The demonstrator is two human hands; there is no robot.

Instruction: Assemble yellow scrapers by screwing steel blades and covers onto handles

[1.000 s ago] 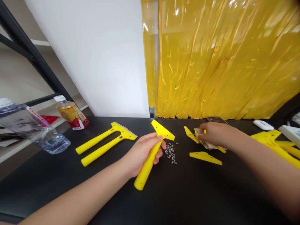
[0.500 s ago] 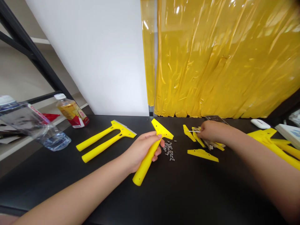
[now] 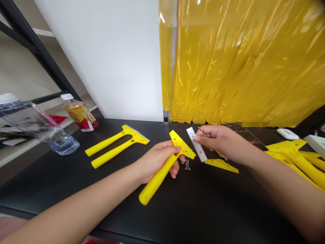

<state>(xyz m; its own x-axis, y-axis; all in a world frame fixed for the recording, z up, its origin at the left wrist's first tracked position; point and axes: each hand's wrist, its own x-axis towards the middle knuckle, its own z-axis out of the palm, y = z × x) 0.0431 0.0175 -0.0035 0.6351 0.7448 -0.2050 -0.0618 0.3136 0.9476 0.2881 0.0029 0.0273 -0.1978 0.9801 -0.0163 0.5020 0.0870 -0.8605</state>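
My left hand (image 3: 162, 159) is closed round the neck of a yellow scraper handle (image 3: 157, 178), its wide head tilted up to the right. My right hand (image 3: 215, 139) pinches a flat silver scraper blade (image 3: 196, 144) with holes in it, held just right of the handle's head and apart from it. A thin dark rod, perhaps a tool, also shows at the right fingers. Small screws (image 3: 187, 164) lie on the table, partly hidden behind the handle and left fingers. A yellow clamping plate (image 3: 222, 165) lies flat below my right hand.
Two yellow scrapers with blades (image 3: 114, 144) lie at left on the black table (image 3: 193, 206). Several yellow handles (image 3: 294, 156) are piled at right, near a white case (image 3: 287, 134). A drink bottle (image 3: 80, 113) and a clear bottle (image 3: 61, 140) stand far left. Yellow plastic sheeting (image 3: 228, 67) hangs behind.
My right hand has come left from the pile of plates and now holds a silver blade beside the handle. My left hand still grips the handle, now tilted slightly more to the right.
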